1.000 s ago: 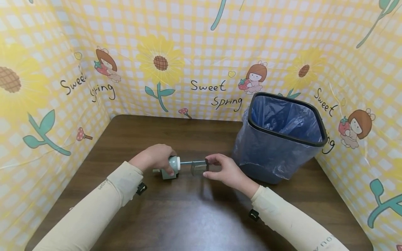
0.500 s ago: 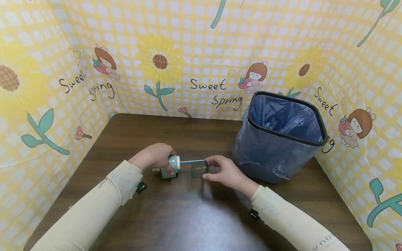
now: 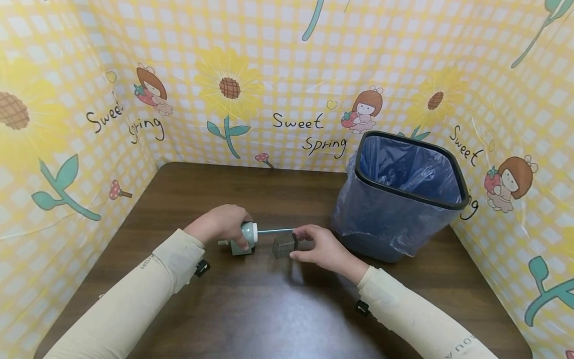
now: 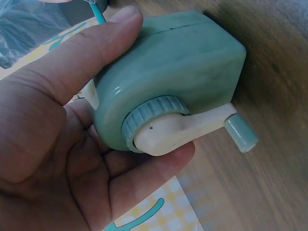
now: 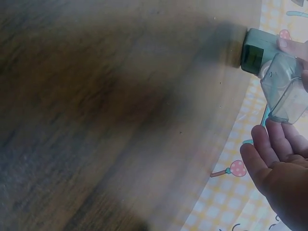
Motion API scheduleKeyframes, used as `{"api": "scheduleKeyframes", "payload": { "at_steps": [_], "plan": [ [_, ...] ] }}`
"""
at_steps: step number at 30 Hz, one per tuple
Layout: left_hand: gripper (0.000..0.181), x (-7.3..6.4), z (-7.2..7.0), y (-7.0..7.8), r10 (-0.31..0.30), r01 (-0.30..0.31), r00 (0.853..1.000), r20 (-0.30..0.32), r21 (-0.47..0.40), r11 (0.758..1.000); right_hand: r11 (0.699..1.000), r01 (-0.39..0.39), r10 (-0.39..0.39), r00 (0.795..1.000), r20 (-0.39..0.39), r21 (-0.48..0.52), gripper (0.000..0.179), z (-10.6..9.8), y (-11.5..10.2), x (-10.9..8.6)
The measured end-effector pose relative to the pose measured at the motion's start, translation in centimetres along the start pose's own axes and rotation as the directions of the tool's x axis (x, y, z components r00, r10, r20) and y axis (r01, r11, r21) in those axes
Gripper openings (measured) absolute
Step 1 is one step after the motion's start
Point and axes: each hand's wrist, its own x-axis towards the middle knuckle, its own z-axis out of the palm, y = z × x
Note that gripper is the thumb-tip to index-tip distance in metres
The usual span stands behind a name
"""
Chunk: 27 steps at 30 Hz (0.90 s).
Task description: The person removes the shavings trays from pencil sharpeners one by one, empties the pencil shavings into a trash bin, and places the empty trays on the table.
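My left hand [image 3: 224, 224] grips a green hand-crank pencil sharpener [image 4: 192, 62], thumb over its body and fingers beneath. Its pale crank [image 4: 185, 131] with a green knob points away from the palm. From the sharpener's white front, a teal pencil [image 3: 274, 231] reaches toward the right hand. Between thumb and fingers of my right hand [image 3: 320, 244] is a clear, smoky shavings drawer [image 5: 284, 91], held just below the pencil in the head view. The right wrist view shows a dark opening [image 5: 254, 57] in the sharpener's base.
A bin [image 3: 405, 224] with a black rim and a bluish plastic liner stands at the back right, near my right hand. Patterned yellow check cloth [image 3: 287, 75] walls the brown wooden table [image 3: 251, 319] at the back and sides.
The shavings drawer has tilted and dropped slightly in my right hand, so it no longer overlaps the pencil. My left hand and the sharpener have stayed in place.
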Motion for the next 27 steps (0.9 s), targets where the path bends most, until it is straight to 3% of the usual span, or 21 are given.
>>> {"api": "scheduleKeyframes", "payload": {
  "at_steps": [7,12,27],
  "plan": [
    [0.061,0.0,0.0,0.0,-0.007,0.007,1.000,0.005,-0.006,1.000,0.999,0.045,-0.045,0.999,0.005,-0.002,0.050,0.2,0.3,0.0],
    [0.062,0.0,0.0,0.0,-0.010,0.011,1.000,0.006,-0.010,1.000,0.995,0.078,-0.078,0.997,0.001,-0.058,0.049,0.4,0.7,0.0],
    [0.059,0.1,0.1,0.0,-0.007,0.007,1.000,-0.004,-0.003,1.000,0.987,0.063,-0.063,0.998,0.002,-0.149,0.056,0.6,1.3,0.0]
  ]
}}
